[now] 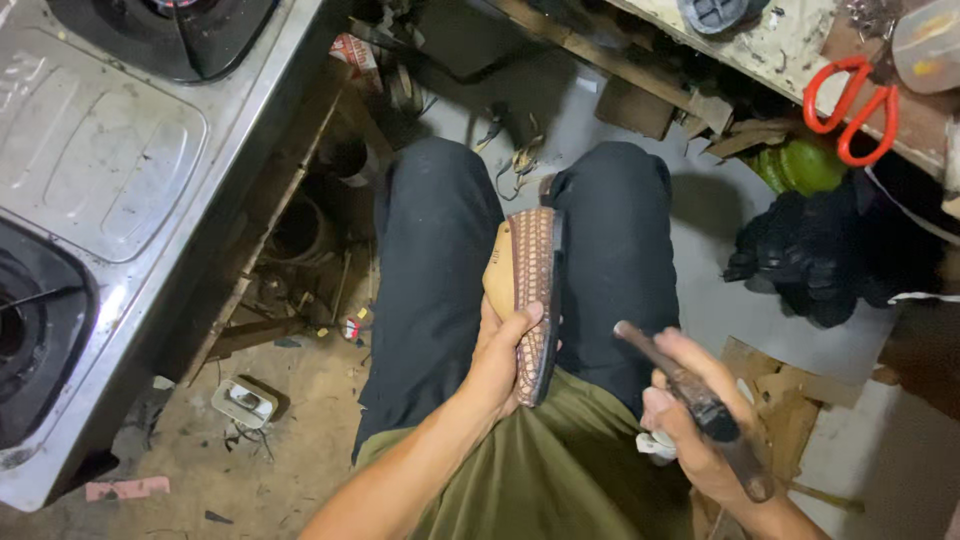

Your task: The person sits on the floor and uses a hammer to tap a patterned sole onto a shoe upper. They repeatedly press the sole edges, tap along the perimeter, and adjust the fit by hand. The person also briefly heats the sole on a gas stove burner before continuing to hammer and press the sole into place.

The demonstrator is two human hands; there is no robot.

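Head view, looking down over dark trousers. Left hand (500,355) wrapped around a brown woven-leather shoe on its pale wooden last (530,290), held on edge between the knees at centre. Right hand (690,420) at 4 o'clock, closed around a dark, worn hammer-like tool (690,392). Steel gas stove (100,170) at 9 o'clock; red-handled scissors (850,105) at 2 o'clock.

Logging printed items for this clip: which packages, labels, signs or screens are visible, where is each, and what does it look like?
Crumpled packet: on the floor beside the stove's top right corner, red and white.
Small packet: on the floor left of the person's left knee, red with yellow and white, partly hidden.
Small box: on the dirt floor below the stove, pale, rectangular, open-topped.
No signs or screens in view.
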